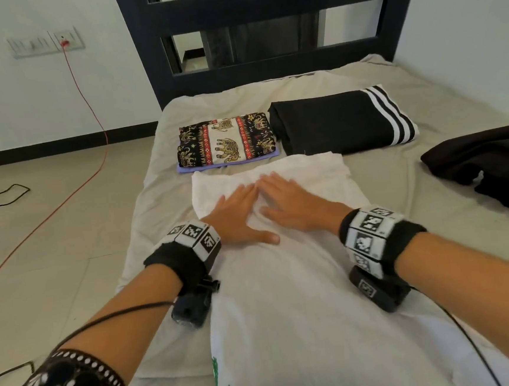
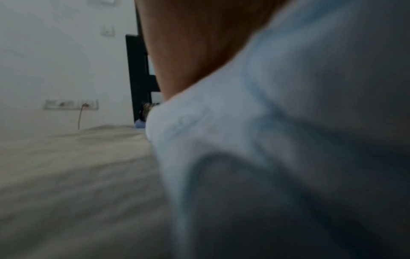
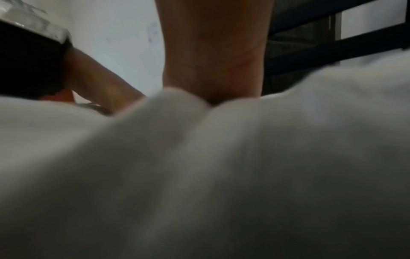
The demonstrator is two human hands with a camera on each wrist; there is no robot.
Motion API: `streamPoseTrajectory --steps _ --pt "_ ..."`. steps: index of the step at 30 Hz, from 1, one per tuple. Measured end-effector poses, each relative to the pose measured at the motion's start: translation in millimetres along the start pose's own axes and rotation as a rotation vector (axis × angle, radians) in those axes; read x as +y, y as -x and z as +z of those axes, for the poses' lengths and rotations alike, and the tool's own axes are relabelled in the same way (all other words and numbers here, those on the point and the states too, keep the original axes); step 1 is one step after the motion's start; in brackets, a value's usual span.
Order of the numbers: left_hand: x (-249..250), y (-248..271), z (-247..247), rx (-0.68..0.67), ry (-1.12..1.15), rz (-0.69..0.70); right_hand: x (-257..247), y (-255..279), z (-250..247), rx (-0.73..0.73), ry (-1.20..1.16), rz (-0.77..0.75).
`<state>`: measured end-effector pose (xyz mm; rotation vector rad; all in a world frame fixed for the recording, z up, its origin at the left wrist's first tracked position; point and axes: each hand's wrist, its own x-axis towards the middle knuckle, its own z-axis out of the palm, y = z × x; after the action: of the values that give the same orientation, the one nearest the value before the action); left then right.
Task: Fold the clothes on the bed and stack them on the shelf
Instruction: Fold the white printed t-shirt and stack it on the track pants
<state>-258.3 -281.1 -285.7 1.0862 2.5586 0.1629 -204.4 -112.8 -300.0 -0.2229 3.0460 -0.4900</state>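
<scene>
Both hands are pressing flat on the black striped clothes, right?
Not quite. Both hands, left and right, do press flat, but on the white garment. The black striped clothes lie untouched farther up the bed, as the head view shows.

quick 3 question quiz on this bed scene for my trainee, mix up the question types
1. True or false: both hands lie flat with straight fingers on the white garment.
2. Multiple choice: what lies directly under the folded elephant-print cloth? A) a purple cloth B) a black garment with white stripes C) a red cable
3. Fill in: to the right of the elephant-print cloth lies a folded black garment with white ____ at its end.

Key
1. True: the left hand and the right hand press flat on it, side by side.
2. A: the purple cloth shows at the near edge.
3. stripes
</scene>
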Motion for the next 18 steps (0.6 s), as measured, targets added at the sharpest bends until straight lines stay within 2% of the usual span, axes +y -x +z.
streamPoseTrajectory --steps 1,3,9,14,16,18 --pt "-2.6 -5.5 0.4 -0.091 -0.065 -0.035 -2.4 -5.3 7.4 -0.082 0.001 0.028" --pt "-12.2 -14.1 1.8 -0.165 -0.126 -0.085 5.0 -13.2 16.6 -0.131 0.044 0.101" --pt "-47.2 -10.5 -6.0 -0.161 -0.134 -0.218 59.3 -12.3 -1.8 -0.175 0.092 0.336" --pt "-51.5 2.5 -22.9 -0.212 -0.168 -0.316 45.8 -7.1 -25.1 -0.291 0.133 0.493" --pt "-44.0 16.9 -32.9 -0.17 -0.103 -0.335 36.8 2.0 -40.6 -0.376 0.116 0.537" --pt "-36.1 35.4 -39.0 -0.072 -0.014 -0.285 27.8 18.9 -50.9 -0.416 0.051 0.484"
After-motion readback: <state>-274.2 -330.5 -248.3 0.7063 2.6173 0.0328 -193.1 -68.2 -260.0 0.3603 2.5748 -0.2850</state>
